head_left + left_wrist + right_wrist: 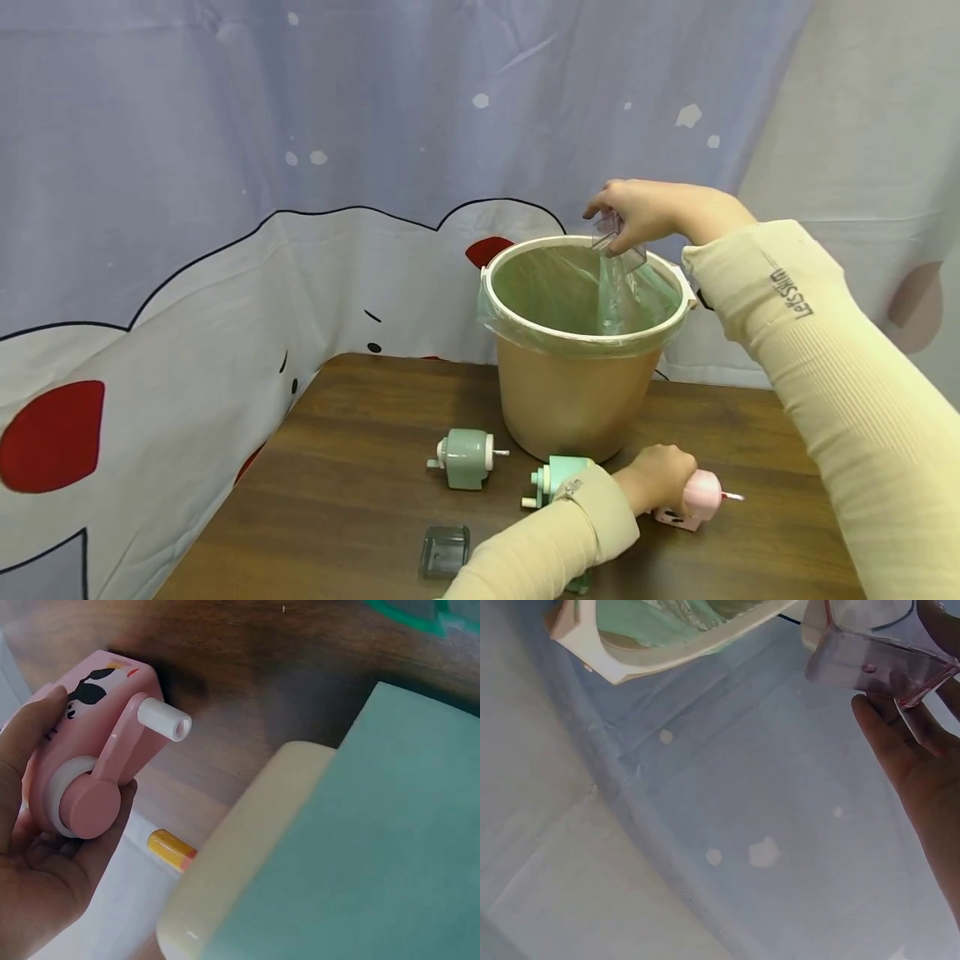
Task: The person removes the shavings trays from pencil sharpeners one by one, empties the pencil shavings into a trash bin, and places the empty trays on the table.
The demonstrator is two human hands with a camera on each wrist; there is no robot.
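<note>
My left hand [663, 475] grips a pink hand-crank pencil sharpener [703, 493] on the table, its fingers and thumb wrapped around the body. The left wrist view shows its crank handle [165, 720] with a white knob and a cartoon face on the side. My right hand [648, 208] pinches a clear, pink-tinted tray [870, 664], tilted over the far right part of a tan bin [570, 392]. A mint sharpener [564, 472] stands left of my left hand, partly hidden by the sleeve. Further left is a grey-green sharpener [467, 458].
A translucent green bag [525, 287] lines the bin and folds over its rim. Nearer me lies a dark clear tray [446, 550]; a green tray [579, 583] shows partly below my left sleeve. A patterned curtain [420, 125] hangs behind the wooden table [337, 500].
</note>
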